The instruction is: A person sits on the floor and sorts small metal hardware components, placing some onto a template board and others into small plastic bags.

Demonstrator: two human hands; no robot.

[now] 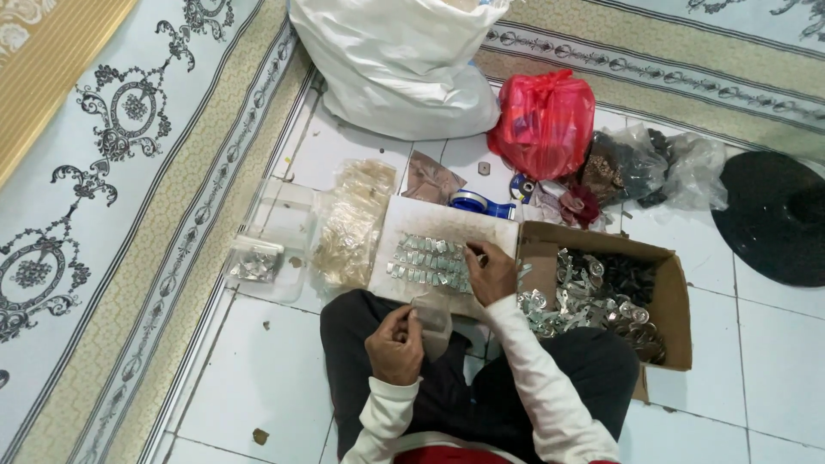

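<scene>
Sitting on a white tiled floor [258,378] in dark trousers and white sleeves, looking down. Holding a small clear plastic bag [432,322] in the left hand [395,345], fingers curled closed about its edge, over the lap. Reaching forward with the right hand [491,273] onto a white board [447,225], fingertips pinched down among rows of small silvery pieces [427,259] laid out flat there; possibly gripping one of them, though too small to tell for sure. Lying just right of the board, an open cardboard box [670,301] heaped with shiny silver and dark bits. Resting left of the board, a clear packet of pale yellowish pieces [351,225], and beyond that a shallow clear tray [288,232] bearing a little packet of silver pieces [253,265]. Standing farther off, a big white sack [400,73], a red plastic bag [543,120], crumpled clear bags of dark items [662,167], and a blue tape dispenser [479,204] at the board's far edge. Lying at right, a round black hat-like object [773,215]. Flanking the tiles, patterned pale carpet [112,172].
</scene>
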